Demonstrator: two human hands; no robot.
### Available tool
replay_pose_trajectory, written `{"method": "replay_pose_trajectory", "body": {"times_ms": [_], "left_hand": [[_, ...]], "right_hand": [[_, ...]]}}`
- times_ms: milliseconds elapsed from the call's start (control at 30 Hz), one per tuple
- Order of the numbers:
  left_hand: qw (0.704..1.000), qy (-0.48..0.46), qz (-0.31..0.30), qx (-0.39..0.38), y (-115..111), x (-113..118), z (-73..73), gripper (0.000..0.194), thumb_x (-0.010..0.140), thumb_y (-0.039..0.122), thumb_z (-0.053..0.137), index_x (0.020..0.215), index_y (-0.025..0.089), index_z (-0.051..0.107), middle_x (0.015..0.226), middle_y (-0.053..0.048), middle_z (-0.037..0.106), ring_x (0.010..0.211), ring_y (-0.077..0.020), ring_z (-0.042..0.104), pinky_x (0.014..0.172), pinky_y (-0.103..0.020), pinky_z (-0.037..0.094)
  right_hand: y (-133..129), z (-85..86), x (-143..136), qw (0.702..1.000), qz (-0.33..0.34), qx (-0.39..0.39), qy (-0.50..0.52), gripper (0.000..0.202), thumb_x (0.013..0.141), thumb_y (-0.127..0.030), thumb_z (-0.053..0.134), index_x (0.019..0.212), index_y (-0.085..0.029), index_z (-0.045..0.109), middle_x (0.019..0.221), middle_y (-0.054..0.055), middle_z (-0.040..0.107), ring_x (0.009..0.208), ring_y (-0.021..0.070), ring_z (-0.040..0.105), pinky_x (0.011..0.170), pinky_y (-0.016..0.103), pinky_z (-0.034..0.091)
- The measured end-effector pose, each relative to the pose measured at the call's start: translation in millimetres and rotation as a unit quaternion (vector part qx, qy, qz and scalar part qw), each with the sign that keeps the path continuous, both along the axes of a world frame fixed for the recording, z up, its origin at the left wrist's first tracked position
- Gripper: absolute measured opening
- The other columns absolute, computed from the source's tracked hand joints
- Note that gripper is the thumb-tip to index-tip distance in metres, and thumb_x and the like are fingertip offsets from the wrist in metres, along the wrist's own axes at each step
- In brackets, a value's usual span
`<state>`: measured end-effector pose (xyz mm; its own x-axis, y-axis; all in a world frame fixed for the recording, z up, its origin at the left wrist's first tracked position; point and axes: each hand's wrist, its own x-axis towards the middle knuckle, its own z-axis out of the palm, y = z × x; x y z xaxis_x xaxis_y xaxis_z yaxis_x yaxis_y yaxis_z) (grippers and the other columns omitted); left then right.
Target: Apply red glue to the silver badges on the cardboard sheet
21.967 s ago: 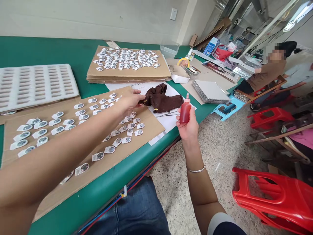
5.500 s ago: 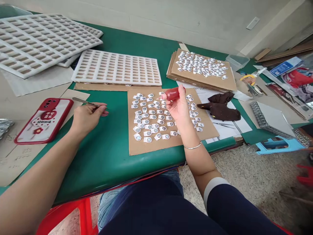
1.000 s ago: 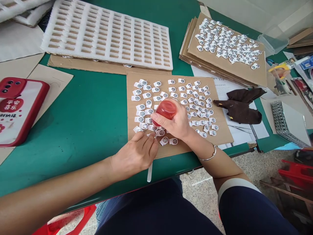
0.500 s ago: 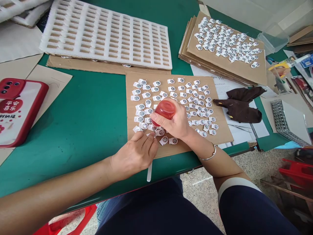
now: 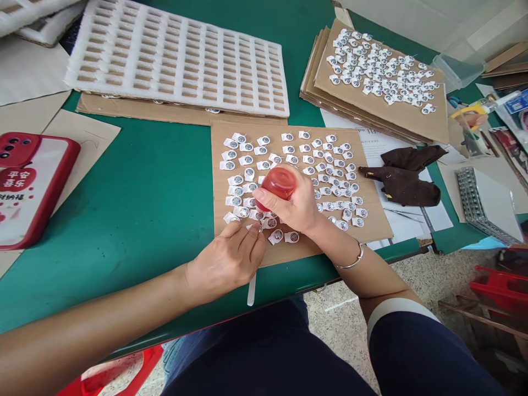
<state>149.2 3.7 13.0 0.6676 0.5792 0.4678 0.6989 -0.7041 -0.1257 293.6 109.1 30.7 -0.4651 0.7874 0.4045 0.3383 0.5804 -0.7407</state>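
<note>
My right hand (image 5: 295, 203) is wrapped around a translucent red squeeze bottle (image 5: 279, 183), thumb along its near side. Its lower end points down toward my left fingertips; the tip is hidden. My left hand (image 5: 231, 253) is closed in a pinch at a small round badge with a white tab (image 5: 256, 226), partly covered by the fingers. From under that hand a flat pale strip (image 5: 251, 290) sticks out past the table edge; whether the hand holds it, I cannot tell. Many similar badges lie in loose rows on the cardboard sheet (image 5: 284, 256) beneath both hands.
A white foam tray with slots (image 5: 181, 60) lies behind on cardboard. More badges cover a cardboard stack (image 5: 325, 91) at back right. A dark brown cloth glove (image 5: 408, 179) and tweezers (image 5: 404, 214) lie on paper at right. A red-cased phone (image 5: 33, 190) is at left.
Both hands keep their places over the badges, the right still around the red squeeze bottle. The whole view has shifted very slightly.
</note>
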Motion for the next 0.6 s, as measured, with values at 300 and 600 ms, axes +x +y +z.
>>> {"method": "replay_pose_trajectory", "body": {"times_ms": [300, 600], "left_hand": [[1.0, 0.017, 0.001, -0.003, 0.5, -0.1, 1.1, 0.018, 0.086, 0.002, 0.04, 0.091, 0.002, 0.058, 0.088, -0.019, 0.066, 0.084, -0.0268, 0.063, 0.066, -0.036, 0.046], [1.0, 0.008, 0.004, -0.009, 0.2, -1.0, -0.5, 0.018, 0.086, 0.003, 0.041, 0.094, 0.002, 0.057, 0.091, -0.019, 0.065, 0.086, -0.0264, 0.062, 0.067, -0.036, 0.047]], "right_hand": [[1.0, -1.2, 0.7, 1.0, -0.005, 0.011, 0.013, 0.026, 0.072, -0.04, 0.069, 0.076, -0.022, 0.051, 0.066, -0.003, 0.056, 0.058, 0.0112, 0.052, 0.059, 0.03, 0.049], [2.0, -0.9, 1.5, 1.0, -0.008, 0.002, 0.009, 0.026, 0.072, -0.039, 0.07, 0.077, -0.022, 0.051, 0.065, -0.004, 0.056, 0.058, 0.0108, 0.052, 0.06, 0.029, 0.048]]}}
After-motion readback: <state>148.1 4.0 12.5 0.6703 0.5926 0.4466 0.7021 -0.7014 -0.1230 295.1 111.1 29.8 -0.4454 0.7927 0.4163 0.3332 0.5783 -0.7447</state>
